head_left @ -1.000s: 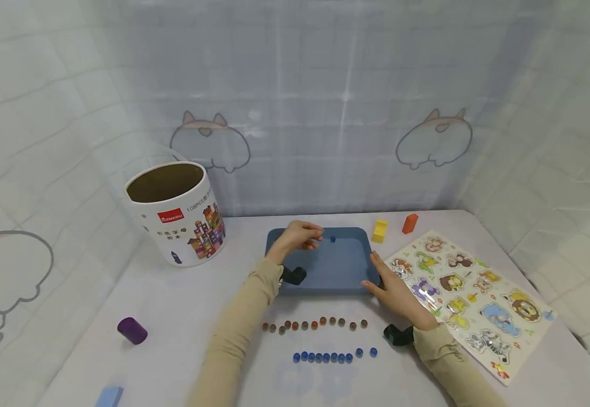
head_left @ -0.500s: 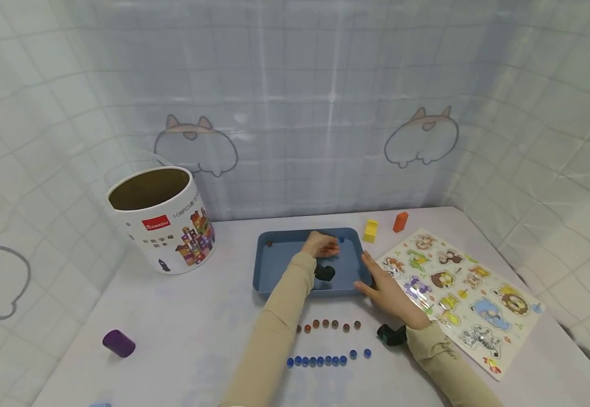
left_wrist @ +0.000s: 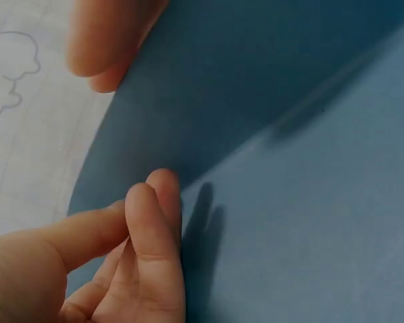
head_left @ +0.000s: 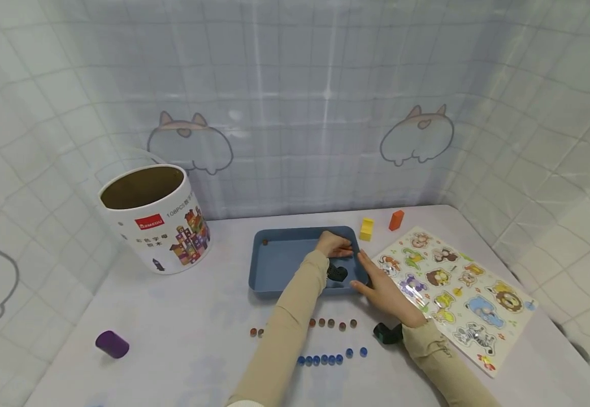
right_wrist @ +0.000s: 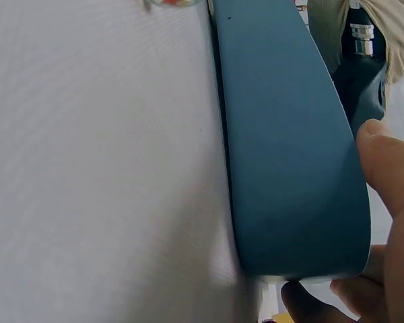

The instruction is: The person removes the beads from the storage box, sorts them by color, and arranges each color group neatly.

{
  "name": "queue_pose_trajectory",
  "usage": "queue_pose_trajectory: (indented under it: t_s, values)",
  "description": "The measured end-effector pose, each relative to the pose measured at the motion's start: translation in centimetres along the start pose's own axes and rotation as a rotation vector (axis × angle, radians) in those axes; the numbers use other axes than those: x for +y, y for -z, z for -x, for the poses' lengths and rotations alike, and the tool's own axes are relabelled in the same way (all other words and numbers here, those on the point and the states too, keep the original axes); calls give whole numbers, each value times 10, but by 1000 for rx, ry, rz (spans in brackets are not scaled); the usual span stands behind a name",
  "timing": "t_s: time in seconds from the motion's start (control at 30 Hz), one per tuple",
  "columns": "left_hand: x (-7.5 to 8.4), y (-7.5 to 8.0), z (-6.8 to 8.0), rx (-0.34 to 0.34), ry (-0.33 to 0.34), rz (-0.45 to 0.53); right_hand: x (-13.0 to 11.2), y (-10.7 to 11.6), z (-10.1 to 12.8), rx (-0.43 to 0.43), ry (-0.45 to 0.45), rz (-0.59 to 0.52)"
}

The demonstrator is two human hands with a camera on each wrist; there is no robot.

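The left hand (head_left: 333, 244) is inside the blue tray (head_left: 285, 263), at its far right corner. In the left wrist view its thumb and forefinger tips (left_wrist: 155, 202) are pressed together just above the tray floor (left_wrist: 310, 202), as in a pinch; whether something small sits between them I cannot tell, because the fingers cover that spot. The other fingers curl under the palm.

The right hand (head_left: 384, 288) lies against the right outer wall of the tray with fingers nearly straight. In the right wrist view the thumb (right_wrist: 390, 175) rests on the rim and fingertips touch under the tray's corner, so the hand steadies the wall (right_wrist: 289, 155) and does not wrap around it.

One small brown bead (head_left: 264, 242) lies in the far left corner of the tray. On the table (head_left: 183, 316) in front of the tray are a row of brown beads (head_left: 333, 323) and, nearer to the person, a row of blue beads (head_left: 328, 358).

To the right lies an animal puzzle board (head_left: 458, 288). Behind the tray stand a yellow block (head_left: 366, 229) and an orange block (head_left: 396, 220). On the left stand an open cardboard bucket (head_left: 152, 217) and a purple cylinder (head_left: 112, 343).
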State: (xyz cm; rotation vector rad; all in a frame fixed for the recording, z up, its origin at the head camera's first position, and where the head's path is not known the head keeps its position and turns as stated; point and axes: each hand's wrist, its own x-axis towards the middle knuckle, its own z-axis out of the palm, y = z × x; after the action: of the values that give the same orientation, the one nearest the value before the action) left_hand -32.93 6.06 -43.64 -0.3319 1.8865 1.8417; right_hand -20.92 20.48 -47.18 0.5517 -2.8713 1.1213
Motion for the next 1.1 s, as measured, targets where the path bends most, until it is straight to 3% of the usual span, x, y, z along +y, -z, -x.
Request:
queue_pose_trajectory:
  t_s: [0.2,0.4,0.53,0.7,0.87,1.1]
  values:
    - [13,18,5,-149,13,-1,-1,2,0,12,24,6]
    - [22,43,10,-248,-33,-4,0,2,1,14,22,8]
    - [25,66,27,-304,-79,9,-1,1,1,-4,-1,-6]
    - [24,99,58,-351,-116,3,-3,4,1,-20,-19,0]
    - [5,135,93,-398,-187,-23,-3,6,0,-25,-26,11]
    - [-45,171,153,-406,-203,-155,-3,5,0,-26,-16,10]
